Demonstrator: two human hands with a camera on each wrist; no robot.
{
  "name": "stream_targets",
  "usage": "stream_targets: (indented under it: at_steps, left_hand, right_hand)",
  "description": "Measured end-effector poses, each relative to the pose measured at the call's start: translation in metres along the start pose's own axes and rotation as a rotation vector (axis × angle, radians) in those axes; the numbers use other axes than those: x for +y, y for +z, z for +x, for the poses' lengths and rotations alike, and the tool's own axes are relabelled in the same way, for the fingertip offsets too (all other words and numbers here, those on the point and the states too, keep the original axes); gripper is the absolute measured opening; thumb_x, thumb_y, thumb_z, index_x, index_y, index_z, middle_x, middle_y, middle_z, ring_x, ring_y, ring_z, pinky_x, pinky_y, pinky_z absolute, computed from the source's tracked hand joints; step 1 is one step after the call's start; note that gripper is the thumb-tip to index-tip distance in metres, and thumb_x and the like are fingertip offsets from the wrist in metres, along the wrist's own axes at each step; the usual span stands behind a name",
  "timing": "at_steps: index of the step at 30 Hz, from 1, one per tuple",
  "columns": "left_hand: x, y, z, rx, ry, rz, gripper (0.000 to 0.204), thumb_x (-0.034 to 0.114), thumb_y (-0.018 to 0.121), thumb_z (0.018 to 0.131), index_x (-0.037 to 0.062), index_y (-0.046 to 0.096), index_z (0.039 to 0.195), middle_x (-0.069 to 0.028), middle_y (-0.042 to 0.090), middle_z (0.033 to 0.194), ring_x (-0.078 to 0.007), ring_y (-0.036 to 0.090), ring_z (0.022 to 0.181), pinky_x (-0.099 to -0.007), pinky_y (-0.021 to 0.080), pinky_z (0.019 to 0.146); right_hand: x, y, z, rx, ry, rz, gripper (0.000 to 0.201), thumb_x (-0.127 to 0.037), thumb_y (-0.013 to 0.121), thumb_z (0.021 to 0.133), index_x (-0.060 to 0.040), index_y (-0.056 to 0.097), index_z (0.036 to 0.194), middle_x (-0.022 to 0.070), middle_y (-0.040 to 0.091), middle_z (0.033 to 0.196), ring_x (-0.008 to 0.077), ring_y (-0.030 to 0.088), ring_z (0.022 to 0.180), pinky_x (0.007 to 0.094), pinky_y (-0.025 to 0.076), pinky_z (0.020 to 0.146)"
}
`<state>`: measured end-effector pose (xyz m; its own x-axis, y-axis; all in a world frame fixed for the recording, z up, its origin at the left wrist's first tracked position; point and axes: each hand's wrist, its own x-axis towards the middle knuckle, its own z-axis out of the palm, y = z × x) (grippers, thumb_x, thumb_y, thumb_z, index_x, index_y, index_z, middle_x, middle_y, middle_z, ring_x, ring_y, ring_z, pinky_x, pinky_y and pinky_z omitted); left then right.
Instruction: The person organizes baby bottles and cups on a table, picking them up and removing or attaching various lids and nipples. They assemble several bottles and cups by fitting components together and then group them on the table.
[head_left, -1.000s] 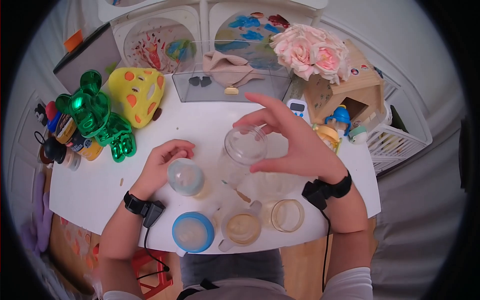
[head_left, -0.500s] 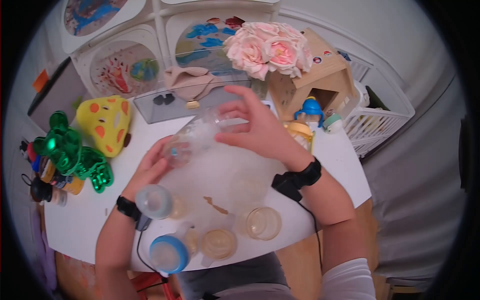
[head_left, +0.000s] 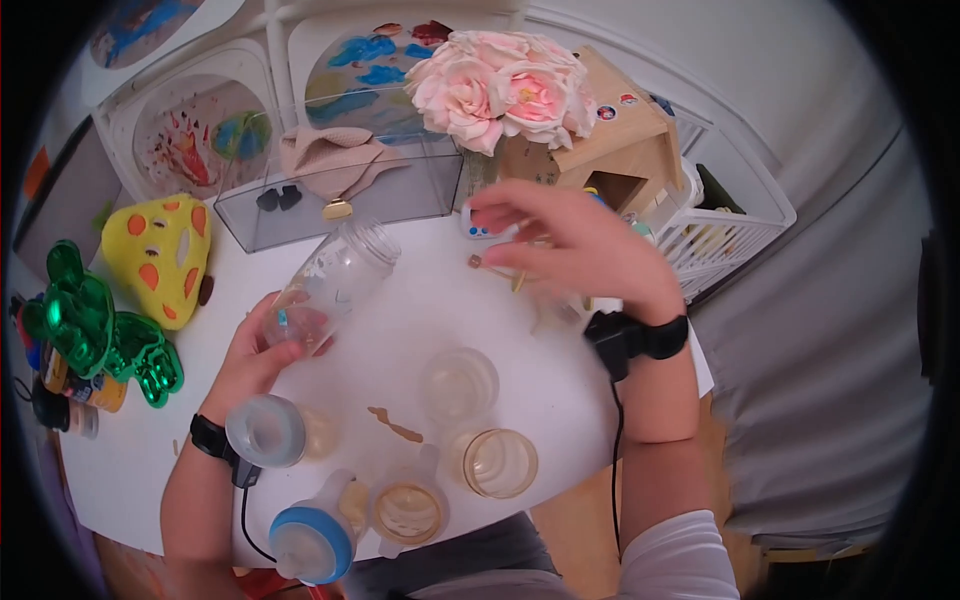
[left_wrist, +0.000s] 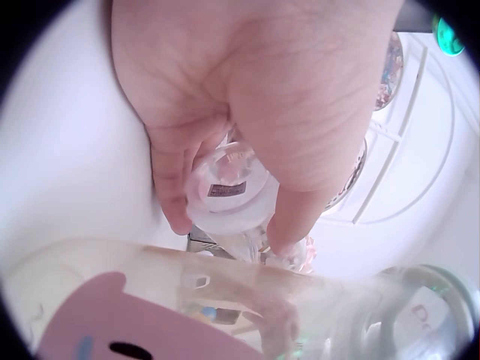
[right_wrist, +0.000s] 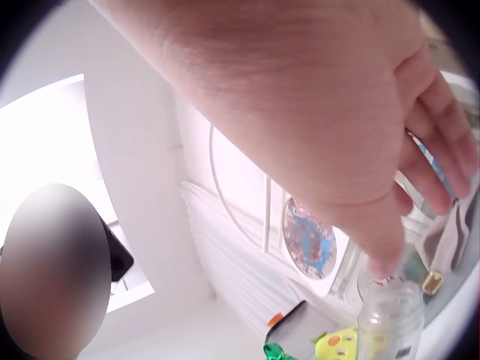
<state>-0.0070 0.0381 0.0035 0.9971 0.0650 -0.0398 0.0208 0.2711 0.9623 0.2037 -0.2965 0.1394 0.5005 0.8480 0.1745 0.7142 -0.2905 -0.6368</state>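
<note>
My left hand (head_left: 262,350) grips a clear, uncapped bottle (head_left: 335,275) near its base, tilted with its open threaded mouth toward the upper right. In the left wrist view, the fingers and thumb lie around the round base of the bottle (left_wrist: 232,195). My right hand (head_left: 580,245) hovers over the table's right side with nothing in its grasp, its fingers loosely extended. The right wrist view has that hand (right_wrist: 330,127) above the bottle mouth (right_wrist: 394,296). Close to the left wrist stands a bottle with a pale grey cap (head_left: 265,430).
Along the near edge stand a blue-ringed bottle (head_left: 312,545), a two-handled cup (head_left: 410,512) and an amber-rimmed jar (head_left: 500,463). Behind them is a clear container (head_left: 460,385). A clear box (head_left: 420,190), pink roses (head_left: 500,90) and a wooden house (head_left: 625,130) line the back.
The clear bottle has passed from my right hand to the left, which now grips its base. My right hand has let go and moved off to the right. The head view has shifted.
</note>
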Motion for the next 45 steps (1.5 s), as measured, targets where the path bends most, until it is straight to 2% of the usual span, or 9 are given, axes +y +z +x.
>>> stream_targets:
  at_steps: [7, 12, 14, 20, 30, 33, 37, 40, 45]
  left_hand:
    - [0.000, 0.005, 0.000, 0.047, -0.020, 0.074, 0.086, 0.033, 0.092, 0.083, 0.0020, 0.050, 0.151, -0.0104, 0.068, 0.133, -0.0267, 0.066, 0.126, -0.0468, 0.052, 0.114]
    - [0.001, 0.009, 0.000, 0.104, -0.027, 0.118, 0.097, 0.046, 0.095, 0.077, 0.0025, 0.051, 0.151, -0.0093, 0.068, 0.132, -0.0268, 0.069, 0.120, -0.0435, 0.054, 0.108]
    - [0.002, 0.006, -0.001, 0.052, -0.028, 0.080, 0.078, 0.026, 0.089, 0.087, 0.0017, 0.051, 0.151, -0.0099, 0.069, 0.129, -0.0261, 0.066, 0.128, -0.0460, 0.051, 0.117]
    - [-0.002, 0.003, 0.000, 0.042, -0.004, 0.137, 0.084, 0.035, 0.090, 0.084, 0.0031, 0.051, 0.151, -0.0107, 0.069, 0.130, -0.0275, 0.070, 0.117, -0.0420, 0.055, 0.105]
    - [0.003, 0.006, -0.002, 0.059, -0.014, 0.157, 0.072, 0.018, 0.081, 0.088, 0.0020, 0.051, 0.151, -0.0132, 0.069, 0.132, -0.0265, 0.066, 0.127, -0.0447, 0.051, 0.116]
    - [0.000, -0.001, -0.002, -0.015, 0.027, 0.100, 0.062, 0.000, 0.072, 0.098, 0.0020, 0.047, 0.154, -0.0110, 0.068, 0.136, -0.0200, 0.066, 0.126, -0.0366, 0.052, 0.113]
    - [0.000, -0.004, -0.002, -0.034, 0.026, 0.129, 0.060, 0.003, 0.072, 0.100, 0.0039, 0.046, 0.154, -0.0111, 0.068, 0.137, -0.0207, 0.066, 0.128, -0.0358, 0.052, 0.113]
    - [-0.003, -0.005, 0.000, -0.067, 0.009, 0.105, 0.061, 0.003, 0.073, 0.100, 0.0050, 0.045, 0.154, -0.0117, 0.067, 0.139, -0.0214, 0.065, 0.130, -0.0365, 0.051, 0.114]
    - [0.000, -0.003, 0.001, -0.068, 0.010, 0.063, 0.064, -0.001, 0.072, 0.098, 0.0061, 0.042, 0.153, -0.0124, 0.062, 0.145, -0.0211, 0.062, 0.133, -0.0373, 0.050, 0.114]
  right_hand:
    - [0.042, -0.038, -0.025, 0.061, 0.338, -0.592, 0.036, -0.019, 0.083, 0.086, -0.0056, 0.074, 0.118, 0.0179, 0.078, 0.105, 0.0373, 0.075, 0.100, 0.0427, 0.059, 0.089]
    - [0.039, -0.041, -0.028, 0.031, 0.383, -0.610, 0.038, -0.011, 0.083, 0.087, -0.0009, 0.070, 0.121, 0.0173, 0.078, 0.110, 0.0327, 0.076, 0.097, 0.0408, 0.060, 0.086]
    - [0.039, -0.037, -0.027, 0.004, 0.260, -0.454, 0.036, -0.015, 0.084, 0.083, -0.0049, 0.074, 0.116, 0.0158, 0.078, 0.104, 0.0363, 0.075, 0.098, 0.0426, 0.059, 0.087]
    - [0.022, -0.028, -0.022, -0.159, 0.031, -0.310, 0.045, -0.009, 0.084, 0.085, -0.0044, 0.069, 0.127, 0.0111, 0.078, 0.106, 0.0263, 0.074, 0.098, 0.0377, 0.060, 0.088]
    - [0.010, -0.017, -0.013, -0.237, 0.060, -0.315, 0.051, -0.005, 0.085, 0.081, -0.0058, 0.069, 0.130, 0.0078, 0.079, 0.108, 0.0238, 0.074, 0.098, 0.0358, 0.059, 0.090]
    - [-0.010, -0.018, -0.014, -0.327, 0.038, -0.241, 0.054, -0.002, 0.084, 0.080, -0.0057, 0.070, 0.131, 0.0074, 0.080, 0.109, 0.0228, 0.074, 0.100, 0.0351, 0.059, 0.090]
    - [-0.029, -0.027, -0.026, -0.254, -0.099, -0.126, 0.051, -0.001, 0.083, 0.082, -0.0043, 0.070, 0.131, 0.0070, 0.081, 0.112, 0.0219, 0.075, 0.099, 0.0336, 0.057, 0.088]
    - [-0.048, -0.039, -0.046, 0.038, -0.197, -0.258, 0.046, 0.002, 0.080, 0.084, -0.0028, 0.071, 0.129, 0.0103, 0.080, 0.112, 0.0238, 0.075, 0.101, 0.0340, 0.059, 0.086]
    - [-0.061, -0.049, -0.066, 0.136, -0.113, -0.223, 0.040, 0.003, 0.079, 0.085, -0.0037, 0.072, 0.123, 0.0104, 0.077, 0.116, 0.0285, 0.073, 0.102, 0.0369, 0.057, 0.089]
